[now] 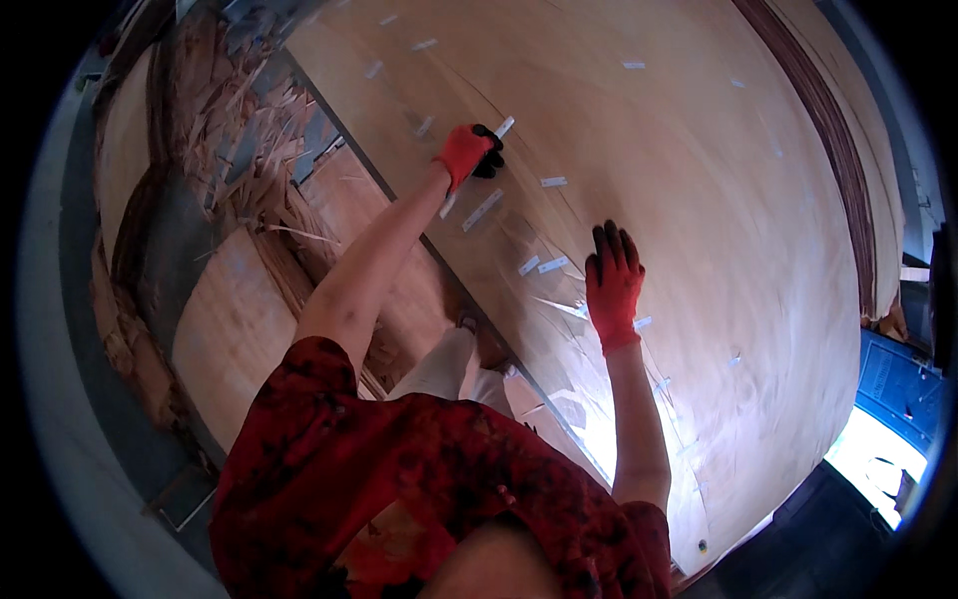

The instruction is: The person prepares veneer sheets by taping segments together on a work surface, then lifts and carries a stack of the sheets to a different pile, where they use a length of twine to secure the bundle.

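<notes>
A large thin wood veneer sheet (738, 200) lies spread before me, with cracks running along its grain. My left hand (469, 155), in a red glove with black fingertips, is closed over the sheet's left part. A short white tape strip (506, 127) sticks out from its fingers. Another white end (447, 206) shows below that wrist; whether it is the same strip, I cannot tell. My right hand (614, 285), gloved alike, rests open on the sheet beside a crack, fingers stretched forward. Several white tape pieces (483, 211) lie along the cracks, some near my right hand.
Broken veneer scraps (249, 140) are heaped on the floor at the far left. A curved veneer piece (235, 319) lies left of my legs. Dark-edged stacked sheets (833, 130) border the right side. A blue case (896, 384) stands at the right, near a bright patch.
</notes>
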